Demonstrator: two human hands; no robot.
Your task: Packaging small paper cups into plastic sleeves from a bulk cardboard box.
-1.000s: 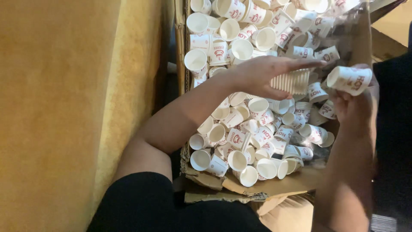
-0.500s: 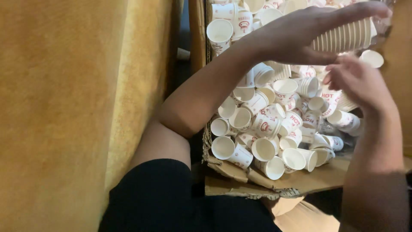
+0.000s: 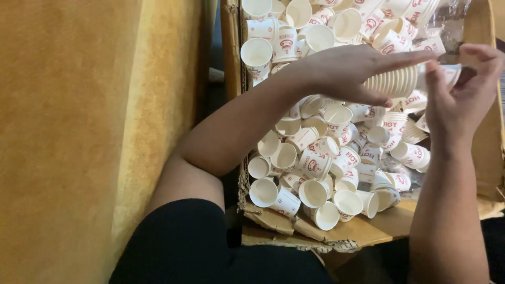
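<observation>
My left hand (image 3: 352,71) reaches across a cardboard box (image 3: 231,89) and is closed around a ribbed stack of nested white paper cups (image 3: 393,84), held sideways over the box. My right hand (image 3: 463,102) is just right of the stack's end and pinches a single white paper cup (image 3: 448,73) with red print, right against the open end of the stack. Whether that cup sits inside the stack is hidden by my fingers. Below both hands lies a heap of several loose cups (image 3: 315,163) of the same kind.
A yellow-brown panel (image 3: 94,131) fills the left side, beside the box's left wall. The box's near flap (image 3: 363,231) is torn and bent outward. Clear plastic wrap (image 3: 455,16) lies at the top right corner of the box.
A second ago my right hand held the single cup apart from the stack. Both hands then rose, and the cup now meets the stack's open end.
</observation>
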